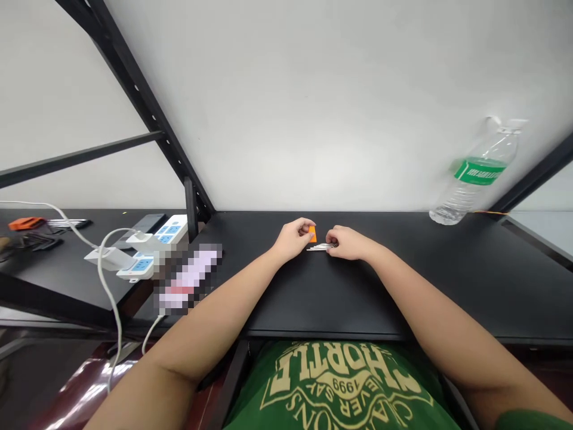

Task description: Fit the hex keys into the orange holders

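Note:
My left hand [294, 239] is closed, pinching a small flat orange piece [312, 233] between thumb and fingers above the black tabletop. Just to its right, my right hand [348, 242] is closed around one end of several thin silver rods [319, 246]. The rods lie side by side in stepped lengths and point left, toward the space below the orange piece. My right fingers cover their other ends, so I cannot tell their full shape. A small gap separates the two hands.
A clear plastic bottle [477, 170] with a green label leans at the wall on the right. Left are a pixelated phone [190, 279] on a white cable, a power strip [147, 257] with chargers, a black frame post [152, 113], and an orange object [27, 223].

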{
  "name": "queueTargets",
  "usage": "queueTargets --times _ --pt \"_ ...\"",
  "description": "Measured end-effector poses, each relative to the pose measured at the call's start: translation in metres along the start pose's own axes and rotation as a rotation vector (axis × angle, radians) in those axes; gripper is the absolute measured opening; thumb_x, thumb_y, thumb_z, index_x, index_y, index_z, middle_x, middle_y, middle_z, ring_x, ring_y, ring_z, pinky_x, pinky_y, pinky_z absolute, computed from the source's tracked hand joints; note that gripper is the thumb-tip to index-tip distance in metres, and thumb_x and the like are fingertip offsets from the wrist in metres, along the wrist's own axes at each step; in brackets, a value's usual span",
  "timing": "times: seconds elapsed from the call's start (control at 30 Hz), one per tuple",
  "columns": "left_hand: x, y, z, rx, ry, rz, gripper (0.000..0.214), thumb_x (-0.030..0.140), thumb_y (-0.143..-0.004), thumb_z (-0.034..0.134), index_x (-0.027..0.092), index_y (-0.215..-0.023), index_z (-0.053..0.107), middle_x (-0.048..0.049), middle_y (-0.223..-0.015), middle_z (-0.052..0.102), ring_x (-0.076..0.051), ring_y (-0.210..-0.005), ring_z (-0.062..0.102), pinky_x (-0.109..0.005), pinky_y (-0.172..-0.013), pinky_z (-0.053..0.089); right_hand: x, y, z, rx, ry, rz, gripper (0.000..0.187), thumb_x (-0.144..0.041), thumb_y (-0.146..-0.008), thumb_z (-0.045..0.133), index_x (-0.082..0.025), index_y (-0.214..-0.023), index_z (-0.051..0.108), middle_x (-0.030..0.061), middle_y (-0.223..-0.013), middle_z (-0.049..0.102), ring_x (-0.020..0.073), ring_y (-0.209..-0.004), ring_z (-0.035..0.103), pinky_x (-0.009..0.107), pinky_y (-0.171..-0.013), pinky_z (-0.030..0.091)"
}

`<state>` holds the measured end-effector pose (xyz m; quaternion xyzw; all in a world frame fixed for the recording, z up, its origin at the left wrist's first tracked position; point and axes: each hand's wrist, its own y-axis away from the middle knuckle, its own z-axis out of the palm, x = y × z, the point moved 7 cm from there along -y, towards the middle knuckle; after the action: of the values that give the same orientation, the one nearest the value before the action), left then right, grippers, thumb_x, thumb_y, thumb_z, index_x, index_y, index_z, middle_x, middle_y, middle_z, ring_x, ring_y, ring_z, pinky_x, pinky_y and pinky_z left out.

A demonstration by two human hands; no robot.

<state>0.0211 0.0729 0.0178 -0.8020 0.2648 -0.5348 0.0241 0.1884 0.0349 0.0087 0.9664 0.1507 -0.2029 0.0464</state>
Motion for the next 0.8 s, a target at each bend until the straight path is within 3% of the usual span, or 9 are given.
queueTargets --times 0.3,0.47,0.6,0.67,0.8 --pt "-0.001 0.001 0.004 -0.041 0.066 -0.008 0.026 0.019 -0.08 0.068 0.018 -0.107 0.07 -0.0007 -0.085 0.066 -0.013 -0.075 0.062 -0.028 -0.074 0.054 -0.01 0.005 -0.003 0.053 0.031 -0.012 0.016 -0.023 -0.083 0.066 -0.021 -0.098 0.064 0.0056 -0.105 0.061 0.0153 -0.074 0.056 0.027 -0.066 0.04" --pt "-0.007 -0.003 0.002 -0.003 0.207 -0.066 0.028 0.017 -0.08 0.07 0.016 -0.108 0.068 -0.0015 -0.084 0.067 -0.013 -0.077 0.064 -0.028 -0.077 0.056 -0.027 0.007 0.004 -0.003 0.111 -0.15 0.005 -0.017 -0.083 0.063 -0.02 -0.081 0.065 0.0067 -0.098 0.061 0.0189 -0.084 0.057 0.028 -0.069 0.04" --pt "-0.014 -0.003 -0.003 0.072 0.318 -0.188 0.03 0.018 -0.082 0.07 0.016 -0.111 0.067 -0.0028 -0.087 0.066 -0.013 -0.073 0.064 -0.025 -0.063 0.056 -0.038 0.009 0.007 0.006 0.208 -0.181 0.007 -0.014 -0.079 0.065 -0.019 -0.074 0.062 0.0088 -0.093 0.063 0.0217 -0.087 0.058 0.029 -0.07 0.04" --pt "-0.017 -0.003 -0.005 0.099 0.358 -0.238 0.03 0.02 -0.083 0.07 0.016 -0.113 0.067 -0.0039 -0.089 0.067 -0.013 -0.071 0.064 -0.023 -0.056 0.054 -0.039 0.01 0.003 0.032 0.16 -0.187 0.007 -0.012 -0.077 0.065 -0.019 -0.078 0.063 0.0077 -0.092 0.065 0.0201 -0.083 0.058 0.028 -0.07 0.041" --pt "-0.018 -0.002 -0.008 0.119 0.406 -0.283 0.03 0.021 -0.084 0.071 0.015 -0.114 0.067 -0.0044 -0.084 0.068 -0.013 -0.066 0.065 -0.019 -0.047 0.048 -0.029 0.01 -0.018 0.134 -0.155 -0.186 0.014 -0.011 -0.083 0.058 -0.021 -0.089 0.067 0.0006 -0.082 0.067 0.0142 -0.071 0.058 0.026 -0.068 0.042"
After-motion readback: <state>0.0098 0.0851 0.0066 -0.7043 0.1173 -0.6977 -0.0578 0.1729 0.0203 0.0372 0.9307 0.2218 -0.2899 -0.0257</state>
